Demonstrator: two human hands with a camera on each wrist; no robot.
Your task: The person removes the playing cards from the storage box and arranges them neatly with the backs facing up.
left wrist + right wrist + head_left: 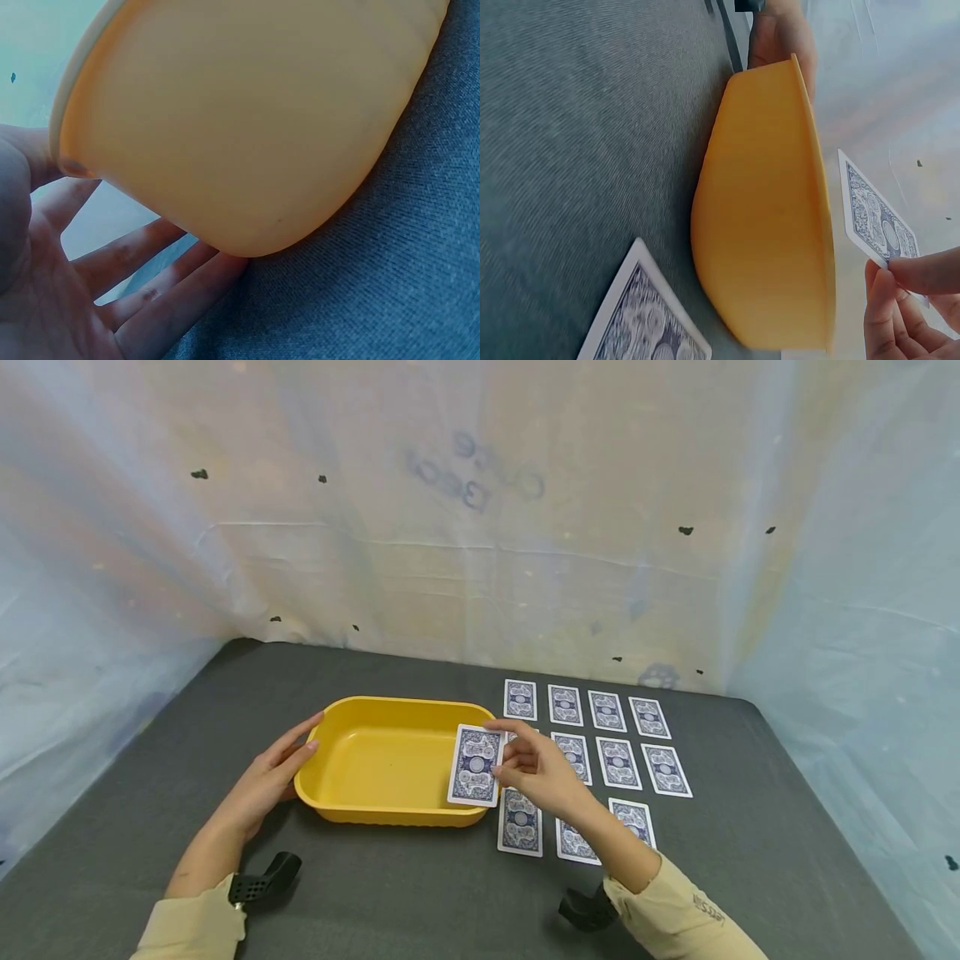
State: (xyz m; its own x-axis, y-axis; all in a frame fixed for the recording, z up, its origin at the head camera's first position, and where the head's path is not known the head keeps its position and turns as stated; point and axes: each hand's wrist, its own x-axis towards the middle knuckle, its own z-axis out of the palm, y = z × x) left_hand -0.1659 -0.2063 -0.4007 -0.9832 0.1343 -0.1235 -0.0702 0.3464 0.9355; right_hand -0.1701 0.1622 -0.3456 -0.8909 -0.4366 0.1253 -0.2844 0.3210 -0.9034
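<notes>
A playing card (pixel 477 765), its blue patterned back showing, is pinched by my right hand (pixel 543 768) between thumb and fingers. It hangs tilted above the right end of a yellow plastic tub (pixel 375 768); the right wrist view shows the card (pixel 877 214) higher than the rim. My left hand (pixel 258 781) holds the tub's left end, thumb at the rim and the other fingers spread against the outer wall in the left wrist view. Rows of face-down cards (pixel 618 763) lie right of the tub, some partly covered by my right hand and forearm.
A dark grey cloth (pixel 360 893) covers the table. Hanging plastic sheeting (pixel 465 568) encloses the back and both sides. Black wrist devices (pixel 262 881) are worn on both wrists. One card (pixel 519 822) lies close to the tub's near right corner.
</notes>
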